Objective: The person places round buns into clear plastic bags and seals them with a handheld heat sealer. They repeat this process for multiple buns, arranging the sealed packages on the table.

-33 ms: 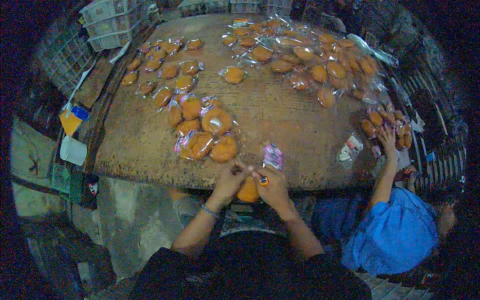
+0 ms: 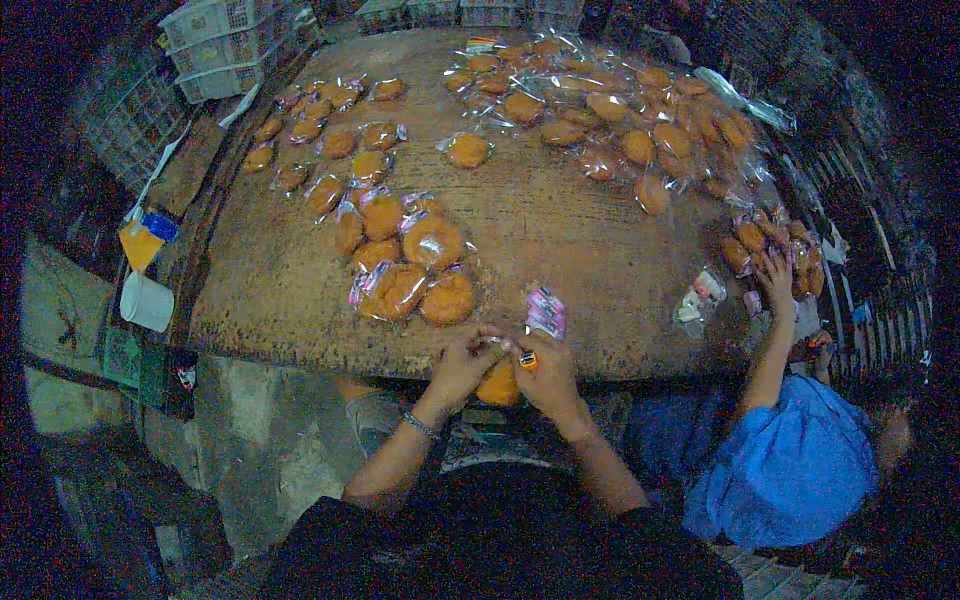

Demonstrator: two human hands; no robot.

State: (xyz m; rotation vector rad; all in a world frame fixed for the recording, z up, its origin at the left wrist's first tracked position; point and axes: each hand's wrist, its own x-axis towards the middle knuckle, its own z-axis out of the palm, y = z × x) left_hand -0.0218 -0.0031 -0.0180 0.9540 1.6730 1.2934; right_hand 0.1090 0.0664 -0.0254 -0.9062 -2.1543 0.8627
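Nothing is seen to have moved since the earlier frame. An orange bun (image 2: 497, 385) in clear wrap is held at the near edge of the wooden table (image 2: 560, 240), pinched between the left hand (image 2: 462, 366) and the right hand (image 2: 546, 374). A small orange object (image 2: 527, 359) is gripped by the right fingers. A pile of wrapped buns (image 2: 415, 265) lies just beyond, with pink packets (image 2: 546, 311) beside. A co-worker's hand (image 2: 775, 275) rests on other buns at the right.

Dim workroom under bluish light. Round wooden table (image 2: 560, 250) fills centre. Stacked pale plastic crates (image 2: 225, 45) far left. Worn concrete floor (image 2: 270, 440) near left, stained. White cup (image 2: 147, 302) on cluttered left ledge. Edges fall into darkness.
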